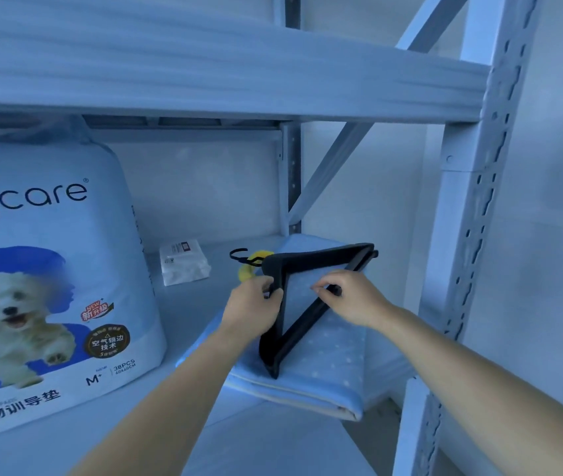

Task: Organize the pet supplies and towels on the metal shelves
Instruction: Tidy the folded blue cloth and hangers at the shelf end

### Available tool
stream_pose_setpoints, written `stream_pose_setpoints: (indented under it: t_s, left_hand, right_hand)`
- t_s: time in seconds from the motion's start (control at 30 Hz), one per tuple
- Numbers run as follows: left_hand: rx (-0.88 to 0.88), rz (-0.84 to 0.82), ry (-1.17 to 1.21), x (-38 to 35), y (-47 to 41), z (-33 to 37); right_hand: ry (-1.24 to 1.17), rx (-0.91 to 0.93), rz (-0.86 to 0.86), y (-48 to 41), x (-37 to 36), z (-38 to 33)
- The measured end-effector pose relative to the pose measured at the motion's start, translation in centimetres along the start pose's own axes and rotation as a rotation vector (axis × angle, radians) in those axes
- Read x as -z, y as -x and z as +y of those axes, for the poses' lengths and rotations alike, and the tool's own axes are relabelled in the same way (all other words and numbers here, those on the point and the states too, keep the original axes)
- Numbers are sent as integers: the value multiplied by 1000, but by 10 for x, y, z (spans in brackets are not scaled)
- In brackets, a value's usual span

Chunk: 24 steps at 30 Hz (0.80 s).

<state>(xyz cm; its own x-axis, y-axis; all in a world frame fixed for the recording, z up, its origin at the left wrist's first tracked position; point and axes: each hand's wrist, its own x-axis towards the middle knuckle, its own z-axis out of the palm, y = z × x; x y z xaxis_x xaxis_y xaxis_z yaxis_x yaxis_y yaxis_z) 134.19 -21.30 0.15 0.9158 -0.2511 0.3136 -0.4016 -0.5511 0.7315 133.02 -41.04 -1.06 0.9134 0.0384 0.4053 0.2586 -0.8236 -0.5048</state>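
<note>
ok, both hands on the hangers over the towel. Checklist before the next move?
1. Left hand grips hangers: ok.
2. Right hand pinches the slanted bar: ok.
3. Towel folded and flat: ok.
4. Hangers' lower corner resting on towel: cannot tell.
5. Hook clear of yellow item: cannot tell, they overlap in this view.
6. Bare shelf between bag and towel: ok.

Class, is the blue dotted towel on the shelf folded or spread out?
Folded: the towel shows stacked layers along its near edge.
</note>
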Motion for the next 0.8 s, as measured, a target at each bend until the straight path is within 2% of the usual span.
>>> stream_pose_setpoints:
  t_s: [0.07,0.17,0.23,0.37,0.53,0.8]
  left_hand:
    - [-48,-71,-44,9,11,-2]
    - [-234,-118,-142,22,28,-16]
    - [-357,-173,-176,29,37,-25]
    - [-482,-225,-235,40,42,-37]
    - [-541,-264,-323,43,42,-42]
    - [-368,-359,38,42,58,-29]
  right_hand:
    - [-6,-2,24,5,0,-2]
    - [-1,50,53,18,-2,-14]
    - [-14,107,38,28,-7,-24]
    - [-22,165,-4,42,-11,-41]
    - [-37,174,-35,49,-9,-43]
    - [-29,148,-40,51,-8,-38]
